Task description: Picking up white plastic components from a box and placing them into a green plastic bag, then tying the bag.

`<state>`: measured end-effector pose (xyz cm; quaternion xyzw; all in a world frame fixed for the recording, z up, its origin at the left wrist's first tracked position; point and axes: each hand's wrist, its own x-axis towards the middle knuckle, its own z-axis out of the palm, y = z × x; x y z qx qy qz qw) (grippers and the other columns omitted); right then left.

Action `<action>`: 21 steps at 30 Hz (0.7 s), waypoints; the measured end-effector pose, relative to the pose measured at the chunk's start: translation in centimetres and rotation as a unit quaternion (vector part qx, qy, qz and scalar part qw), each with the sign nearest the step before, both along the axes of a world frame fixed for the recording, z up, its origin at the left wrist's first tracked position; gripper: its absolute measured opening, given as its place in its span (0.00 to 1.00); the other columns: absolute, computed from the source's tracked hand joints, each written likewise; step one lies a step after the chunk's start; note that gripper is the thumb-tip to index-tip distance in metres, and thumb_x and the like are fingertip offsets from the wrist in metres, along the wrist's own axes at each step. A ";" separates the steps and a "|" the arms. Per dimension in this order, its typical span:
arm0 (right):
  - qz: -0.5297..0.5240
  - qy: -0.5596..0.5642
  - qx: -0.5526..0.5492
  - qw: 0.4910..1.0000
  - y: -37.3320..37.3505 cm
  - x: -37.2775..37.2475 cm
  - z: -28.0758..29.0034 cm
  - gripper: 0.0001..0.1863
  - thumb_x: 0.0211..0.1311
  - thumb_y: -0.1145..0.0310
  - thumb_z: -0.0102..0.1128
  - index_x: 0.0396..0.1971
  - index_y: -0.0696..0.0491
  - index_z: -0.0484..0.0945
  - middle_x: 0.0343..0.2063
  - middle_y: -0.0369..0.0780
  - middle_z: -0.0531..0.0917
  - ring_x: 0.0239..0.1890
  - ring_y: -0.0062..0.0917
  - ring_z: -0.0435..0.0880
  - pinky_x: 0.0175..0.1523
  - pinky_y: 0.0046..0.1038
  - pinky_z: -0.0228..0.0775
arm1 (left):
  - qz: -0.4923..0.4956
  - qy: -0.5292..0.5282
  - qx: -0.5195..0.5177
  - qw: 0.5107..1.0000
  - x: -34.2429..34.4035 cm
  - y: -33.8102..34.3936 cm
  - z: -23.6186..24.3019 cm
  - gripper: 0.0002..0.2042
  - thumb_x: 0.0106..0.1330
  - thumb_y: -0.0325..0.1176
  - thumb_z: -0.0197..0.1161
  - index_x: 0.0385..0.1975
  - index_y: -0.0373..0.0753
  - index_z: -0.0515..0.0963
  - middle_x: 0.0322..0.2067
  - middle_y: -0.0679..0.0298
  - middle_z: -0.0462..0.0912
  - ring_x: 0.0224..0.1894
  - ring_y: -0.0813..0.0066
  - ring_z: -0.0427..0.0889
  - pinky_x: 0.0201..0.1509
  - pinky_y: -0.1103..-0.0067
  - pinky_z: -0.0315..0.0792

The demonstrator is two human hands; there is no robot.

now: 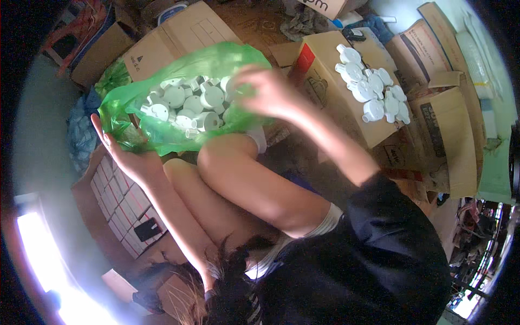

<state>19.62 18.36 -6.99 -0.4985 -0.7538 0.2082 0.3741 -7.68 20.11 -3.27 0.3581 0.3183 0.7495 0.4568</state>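
Observation:
A green plastic bag point(187, 62) lies spread wide, with several round white plastic junction boxes point(174, 96) in it, each with short pipe stubs. My left hand point(125, 154) rests against the bag's lower left edge, its visible fingers stretched out straight and its thumb side against the plastic. At the bag's right side is my right hand point(262, 91), bent over the rim next to the junction boxes. Motion blurs its fingers, so whether they hold a box cannot be made out. More white junction boxes point(374, 86) sit in a cluster on a cardboard box point(346, 116) to the right.
Behind the bag stands a large cardboard carton point(181, 38). Open cartons point(452, 138) crowd the right side. At lower left, a carton of small white boxes point(116, 200) has a black phone-like object point(147, 230) on top. My bent legs point(260, 187) are below the bag.

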 end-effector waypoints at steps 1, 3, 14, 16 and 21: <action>-0.084 -0.025 0.062 0.994 -0.1 4.4 -0.6 0.10 0.46 0.72 0.65 0.31 0.54 0.80 0.33 0.39 0.82 0.35 0.24 0.80 0.40 0.24 0.73 | 0.009 0.018 -0.001 1.000 -0.3 -0.4 0.3 0.25 0.67 0.41 0.49 0.63 0.46 0.57 0.54 0.62 0.68 0.52 0.69 0.69 0.55 0.72 0.67; -0.251 0.044 0.035 0.966 0.4 14.6 -2.1 0.06 0.47 0.72 0.62 0.28 0.55 0.80 0.28 0.42 0.83 0.34 0.27 0.82 0.40 0.27 0.72 | 0.012 0.012 -0.010 1.000 0.4 -0.5 0.7 0.25 0.67 0.41 0.49 0.63 0.46 0.57 0.54 0.62 0.68 0.51 0.69 0.70 0.55 0.72 0.67; -0.442 -0.166 -0.024 0.881 2.8 32.0 -6.1 0.35 0.36 0.60 0.69 0.50 0.50 0.70 0.34 0.46 0.82 0.38 0.36 0.82 0.44 0.33 0.72 | 0.036 0.027 -0.024 0.999 0.8 -1.0 1.0 0.25 0.66 0.43 0.50 0.63 0.46 0.57 0.53 0.63 0.69 0.48 0.69 0.71 0.49 0.77 0.69; -0.398 -0.136 -0.061 0.905 0.7 32.3 -3.8 0.33 0.40 0.61 0.66 0.51 0.50 0.69 0.41 0.48 0.79 0.45 0.37 0.79 0.49 0.33 0.70 | 0.020 0.010 -0.009 1.000 1.4 -0.7 0.9 0.24 0.66 0.41 0.50 0.63 0.48 0.58 0.47 0.65 0.73 0.35 0.79 0.74 0.29 0.86 0.71; -0.194 -0.190 -0.149 0.951 -3.5 31.1 -3.6 0.33 0.41 0.63 0.64 0.53 0.46 0.65 0.42 0.49 0.78 0.45 0.41 0.78 0.49 0.35 0.69 | 0.036 0.009 -0.007 0.999 1.8 -0.4 1.4 0.27 0.64 0.44 0.52 0.62 0.46 0.58 0.51 0.66 0.70 0.46 0.75 0.71 0.41 0.81 0.69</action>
